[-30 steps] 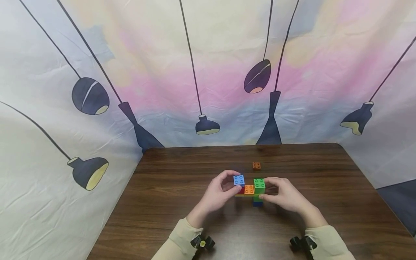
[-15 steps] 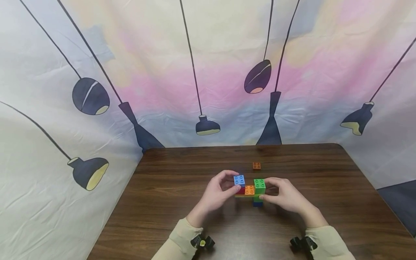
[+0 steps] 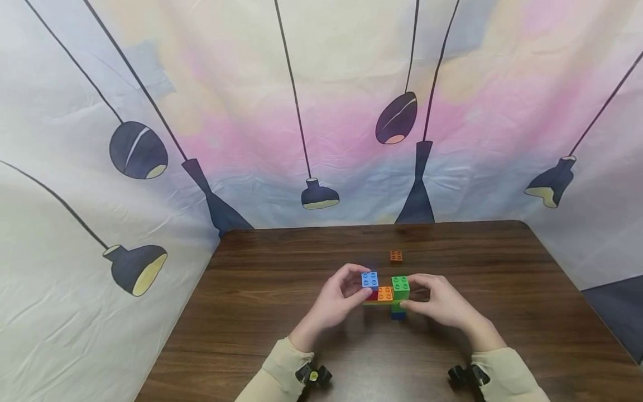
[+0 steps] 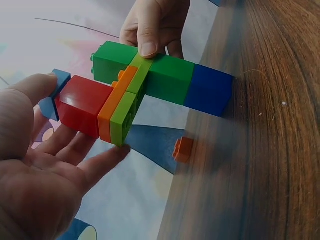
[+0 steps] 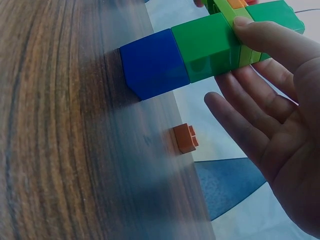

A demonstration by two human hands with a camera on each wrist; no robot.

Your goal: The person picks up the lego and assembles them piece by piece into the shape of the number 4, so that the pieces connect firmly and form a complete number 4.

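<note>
A toy brick structure [image 3: 384, 293] stands on the table between both hands. Its base is a dark blue brick [image 5: 156, 64] under a green brick [image 5: 207, 47]. A lime plate [image 4: 131, 107] crosses above, bearing an orange brick [image 4: 114, 106], a red brick [image 4: 85, 105] and another green brick [image 3: 400, 287]. On the red brick sits a light blue brick [image 3: 369, 280]; the left hand [image 3: 335, 296] pinches it, thumb in front and fingers behind. The right hand [image 3: 437, 301] grips the structure's right side, its thumb on the lime plate. Its fingers are partly hidden in the head view.
Farther back on the brown wooden table [image 3: 281, 268] lies a loose orange brick [image 3: 396, 255], apart from the structure. A cloth with printed lamps [image 3: 321, 139] hangs behind the table's far edge. The lime plate's left end overhangs the table.
</note>
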